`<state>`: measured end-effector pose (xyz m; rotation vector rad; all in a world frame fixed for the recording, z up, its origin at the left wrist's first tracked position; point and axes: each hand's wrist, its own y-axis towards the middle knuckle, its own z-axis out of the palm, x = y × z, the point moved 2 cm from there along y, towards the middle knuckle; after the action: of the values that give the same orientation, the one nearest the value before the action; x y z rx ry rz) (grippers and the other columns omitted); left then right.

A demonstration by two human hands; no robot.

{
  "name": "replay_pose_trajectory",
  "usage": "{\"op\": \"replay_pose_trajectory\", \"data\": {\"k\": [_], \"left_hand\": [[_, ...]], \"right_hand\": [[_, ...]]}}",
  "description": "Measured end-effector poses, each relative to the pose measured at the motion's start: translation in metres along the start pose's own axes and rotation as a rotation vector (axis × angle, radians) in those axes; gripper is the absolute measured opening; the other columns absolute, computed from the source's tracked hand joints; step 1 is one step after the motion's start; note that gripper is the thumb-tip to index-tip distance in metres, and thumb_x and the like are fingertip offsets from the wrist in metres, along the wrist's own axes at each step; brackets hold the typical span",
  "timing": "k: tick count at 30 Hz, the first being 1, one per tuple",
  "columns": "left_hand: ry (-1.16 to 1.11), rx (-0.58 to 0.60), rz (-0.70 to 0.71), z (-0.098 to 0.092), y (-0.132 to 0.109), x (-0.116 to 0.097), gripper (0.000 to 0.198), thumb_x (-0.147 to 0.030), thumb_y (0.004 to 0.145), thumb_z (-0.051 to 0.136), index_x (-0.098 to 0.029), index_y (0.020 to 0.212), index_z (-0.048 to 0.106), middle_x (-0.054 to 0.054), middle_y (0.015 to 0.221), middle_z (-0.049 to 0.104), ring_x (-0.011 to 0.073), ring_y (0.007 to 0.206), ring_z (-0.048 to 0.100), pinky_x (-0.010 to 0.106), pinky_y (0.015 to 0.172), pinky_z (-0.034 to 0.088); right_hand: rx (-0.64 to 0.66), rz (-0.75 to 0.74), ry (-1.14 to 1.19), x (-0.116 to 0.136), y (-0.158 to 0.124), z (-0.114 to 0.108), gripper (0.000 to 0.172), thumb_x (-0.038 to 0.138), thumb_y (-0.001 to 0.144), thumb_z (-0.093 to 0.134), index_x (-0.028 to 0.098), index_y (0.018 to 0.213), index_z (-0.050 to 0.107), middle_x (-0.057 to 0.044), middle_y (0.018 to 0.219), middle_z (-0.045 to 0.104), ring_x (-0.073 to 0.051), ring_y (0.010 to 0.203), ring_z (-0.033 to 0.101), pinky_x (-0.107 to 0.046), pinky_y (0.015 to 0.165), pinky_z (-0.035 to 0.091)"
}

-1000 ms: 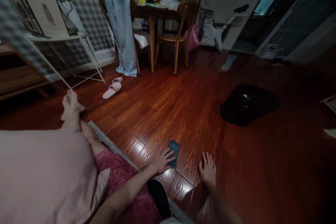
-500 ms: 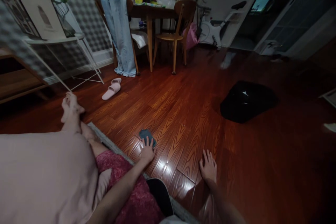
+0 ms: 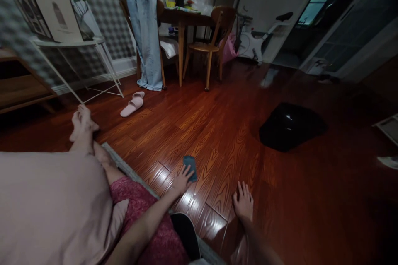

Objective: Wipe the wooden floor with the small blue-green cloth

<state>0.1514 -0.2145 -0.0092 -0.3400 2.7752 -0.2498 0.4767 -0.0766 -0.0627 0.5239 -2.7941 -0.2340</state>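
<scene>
My left hand (image 3: 182, 181) lies with its fingers spread over a small blue-grey cloth (image 3: 190, 168). The cloth is flat on the glossy reddish wood floor (image 3: 214, 151), and part of it is covered by the fingers. To the right, my right hand (image 3: 243, 202) is open, palm down at the floor, with nothing visible in it. A large pale pink pillow or cushion (image 3: 52, 203) rests over my lap at the left, beside dark pink patterned fabric (image 3: 146, 211).
A black plastic bag (image 3: 290, 126) sits on the floor at right. Pink slippers (image 3: 132, 104) lie ahead, near a white side table (image 3: 68, 43). Farther back stand a wooden chair (image 3: 214, 47), jeans (image 3: 147, 37) draped on another chair, and an exercise bike (image 3: 253, 43).
My left hand and the cloth have slid to the right along the floor. My right hand stays open in nearly the same place. The view has shifted slightly.
</scene>
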Motion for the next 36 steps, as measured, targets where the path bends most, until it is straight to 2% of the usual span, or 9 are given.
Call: {"op": "replay_pose_trajectory", "data": {"k": [4,7,10,16,20,23,31,33,36], "left_hand": [[0.041,-0.105,-0.486,-0.026,-0.006,0.054,0.064,-0.032,0.097,0.046,-0.031,0.159,0.03,0.007,0.169,0.016,0.0379,0.154,0.013,0.069,0.116,0.021],[0.041,-0.106,-0.611,-0.027,-0.013,0.064,0.064,-0.037,0.098,0.044,-0.025,0.159,0.03,0.012,0.168,0.015,0.0438,0.152,0.014,0.072,0.114,0.022],[0.017,-0.05,-0.458,-0.018,-0.014,0.042,0.067,-0.043,0.096,0.047,-0.021,0.158,0.033,0.015,0.168,0.014,0.0457,0.152,0.011,0.068,0.116,0.021],[-0.062,0.129,0.223,0.02,-0.014,-0.032,0.067,-0.053,0.094,0.054,-0.034,0.156,0.037,0.006,0.169,0.016,0.039,0.154,0.007,0.071,0.118,0.009],[-0.058,0.121,0.377,0.029,-0.008,-0.042,0.062,-0.053,0.095,0.053,-0.04,0.154,0.037,0.001,0.168,0.022,0.0338,0.154,0.015,0.071,0.119,0.004],[-0.028,0.047,0.205,0.013,0.0,-0.016,0.058,-0.048,0.098,0.05,-0.041,0.154,0.037,0.0,0.167,0.025,0.0306,0.154,0.017,0.066,0.121,0.005],[0.046,-0.118,-0.68,-0.038,-0.015,0.077,0.062,-0.036,0.099,0.042,-0.027,0.159,0.029,0.011,0.168,0.015,0.0408,0.153,0.014,0.07,0.115,0.023],[0.053,-0.093,-0.719,-0.038,-0.019,0.074,0.065,-0.038,0.098,0.043,-0.022,0.16,0.028,0.015,0.168,0.014,0.0446,0.151,0.014,0.07,0.114,0.023],[0.051,-0.015,-0.547,-0.03,-0.019,0.046,0.07,-0.043,0.096,0.047,-0.017,0.159,0.029,0.018,0.167,0.013,0.0469,0.151,0.012,0.067,0.116,0.022]], "right_hand": [[0.017,0.009,-0.007,-0.001,0.0,0.002,0.067,0.041,0.095,0.02,0.015,0.153,0.042,-0.012,0.159,0.041,-0.022,0.151,0.026,-0.044,0.118,0.026],[0.024,-0.003,-0.027,-0.004,0.0,0.005,0.067,0.041,0.094,0.023,0.017,0.155,0.038,-0.012,0.16,0.039,-0.023,0.151,0.026,-0.044,0.117,0.026],[0.018,-0.01,-0.043,-0.005,-0.001,0.006,0.067,0.041,0.095,0.022,0.016,0.155,0.038,-0.012,0.16,0.039,-0.023,0.151,0.026,-0.044,0.117,0.027],[0.014,-0.011,-0.054,-0.004,-0.001,0.004,0.067,0.041,0.095,0.021,0.017,0.154,0.04,-0.011,0.16,0.04,-0.023,0.15,0.027,-0.044,0.117,0.028],[0.008,-0.01,-0.063,-0.004,0.0,0.002,0.067,0.042,0.095,0.021,0.017,0.154,0.041,-0.011,0.159,0.041,-0.022,0.149,0.03,-0.043,0.117,0.028],[0.006,-0.003,-0.051,-0.002,0.0,0.001,0.067,0.042,0.094,0.021,0.017,0.153,0.042,-0.011,0.158,0.042,-0.022,0.149,0.03,-0.044,0.117,0.028],[0.017,0.011,-0.023,-0.001,0.001,0.002,0.067,0.041,0.095,0.02,0.016,0.153,0.042,-0.012,0.159,0.041,-0.022,0.151,0.027,-0.044,0.118,0.025],[0.024,0.007,-0.034,-0.002,0.001,0.004,0.067,0.041,0.095,0.021,0.017,0.154,0.04,-0.011,0.159,0.041,-0.022,0.15,0.027,-0.044,0.118,0.025],[0.022,-0.004,-0.038,-0.003,0.0,0.005,0.067,0.041,0.095,0.022,0.016,0.155,0.038,-0.012,0.16,0.04,-0.023,0.15,0.027,-0.044,0.117,0.026]]}}
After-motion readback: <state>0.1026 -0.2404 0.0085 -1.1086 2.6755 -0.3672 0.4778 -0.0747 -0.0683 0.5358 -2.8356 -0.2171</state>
